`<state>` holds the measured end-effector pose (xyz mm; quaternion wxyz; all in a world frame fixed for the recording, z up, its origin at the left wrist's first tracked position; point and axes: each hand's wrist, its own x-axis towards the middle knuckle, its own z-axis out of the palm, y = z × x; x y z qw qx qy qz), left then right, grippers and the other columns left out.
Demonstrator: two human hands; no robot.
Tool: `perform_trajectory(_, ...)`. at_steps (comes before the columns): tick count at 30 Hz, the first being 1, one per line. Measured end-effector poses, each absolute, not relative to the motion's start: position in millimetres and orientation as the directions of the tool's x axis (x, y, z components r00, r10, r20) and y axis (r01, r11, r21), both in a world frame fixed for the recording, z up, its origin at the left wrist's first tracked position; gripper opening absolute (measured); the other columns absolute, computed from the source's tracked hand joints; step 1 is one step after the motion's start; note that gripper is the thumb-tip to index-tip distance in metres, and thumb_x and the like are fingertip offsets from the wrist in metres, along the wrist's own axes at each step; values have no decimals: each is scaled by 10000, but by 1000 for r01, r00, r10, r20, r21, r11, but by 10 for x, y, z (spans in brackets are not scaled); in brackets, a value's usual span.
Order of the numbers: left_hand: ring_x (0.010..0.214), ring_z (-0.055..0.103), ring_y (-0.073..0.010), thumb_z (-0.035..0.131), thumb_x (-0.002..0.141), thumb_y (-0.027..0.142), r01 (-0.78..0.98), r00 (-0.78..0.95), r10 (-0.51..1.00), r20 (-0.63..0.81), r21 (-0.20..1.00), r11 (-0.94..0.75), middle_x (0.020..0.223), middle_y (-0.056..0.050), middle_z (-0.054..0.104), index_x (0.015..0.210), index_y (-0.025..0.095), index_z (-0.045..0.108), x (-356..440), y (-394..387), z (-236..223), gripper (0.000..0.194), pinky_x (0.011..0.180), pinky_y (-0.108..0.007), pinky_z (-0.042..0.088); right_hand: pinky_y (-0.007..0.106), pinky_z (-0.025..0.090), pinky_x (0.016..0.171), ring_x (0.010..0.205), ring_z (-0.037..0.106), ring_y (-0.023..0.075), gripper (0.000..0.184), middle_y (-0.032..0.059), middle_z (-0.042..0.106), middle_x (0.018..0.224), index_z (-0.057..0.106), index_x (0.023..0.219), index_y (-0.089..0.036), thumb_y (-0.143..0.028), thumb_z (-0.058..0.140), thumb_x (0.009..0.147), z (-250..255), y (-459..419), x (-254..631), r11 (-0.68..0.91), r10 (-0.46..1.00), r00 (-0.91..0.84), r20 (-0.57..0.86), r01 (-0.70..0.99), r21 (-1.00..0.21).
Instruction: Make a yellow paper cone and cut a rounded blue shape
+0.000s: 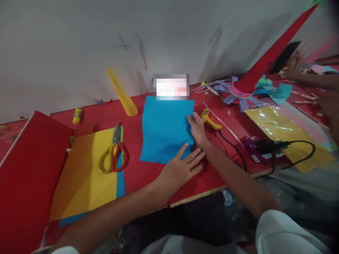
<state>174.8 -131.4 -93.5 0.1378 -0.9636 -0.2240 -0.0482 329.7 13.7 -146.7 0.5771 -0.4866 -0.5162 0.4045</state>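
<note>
A blue sheet of paper lies on the red tabletop in front of me, slightly curved along its edges. My left hand is over its lower right corner, palm down, with the fingers stretched out and apart. At the sheet's right edge, my right hand has its fingers bent round the paper and grips it. Just beyond that hand is a yellow glue gun with a black cord. Scissors with red and yellow handles rest on a stack of yellow paper to the left.
A lit, blurred-out screen stands behind the blue sheet. Left are a glue stick, a rolled yellow tube and a large red board. Right are a tall red cone, a purple power strip and another person's hand.
</note>
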Motion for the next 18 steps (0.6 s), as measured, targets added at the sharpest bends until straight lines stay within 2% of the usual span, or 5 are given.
perform_trajectory(3,1556,494,-274,569,1058,170,450,890,400,221,-278,-849,1661,-83,540,1366,234,720,1719,-1238,-803,348,1274,-602,419,304,463,705,730,431,171,359,-16,499,808,482,877,-266,-602,590,941,-1480,152,3308,160,976,145,163,37,-986)
perform_trajectory(6,1526,524,-307,593,1029,138,481,865,403,298,-268,-834,1595,-128,602,1180,169,774,1709,-1188,-658,238,1260,-622,431,315,458,704,734,432,174,421,-18,503,799,503,871,-264,-667,624,901,-1505,187,3311,171,975,141,174,30,-985)
perform_trajectory(9,1460,581,-309,570,1032,118,519,845,438,306,-271,-811,1520,-144,654,1082,154,770,1689,-1149,-556,209,1233,-605,461,313,436,685,718,418,167,437,-25,492,785,500,855,-261,-672,645,891,-1526,200,3289,196,970,149,193,-10,-980)
perform_trajectory(15,1082,745,-256,540,1052,111,620,782,608,135,-261,-740,1235,-118,754,1429,177,637,1629,-1172,-585,395,980,-479,591,291,411,657,698,408,157,358,-27,463,811,484,896,-266,-590,624,955,-1504,137,3219,215,971,125,204,-81,-973)
perform_trajectory(18,1018,754,-248,544,1049,105,611,783,621,39,-236,-755,1137,-101,771,1462,192,610,1637,-1227,-648,427,880,-430,589,286,396,648,685,390,152,360,-28,428,809,457,877,-265,-571,610,988,-1481,122,3214,251,961,129,245,-37,-967)
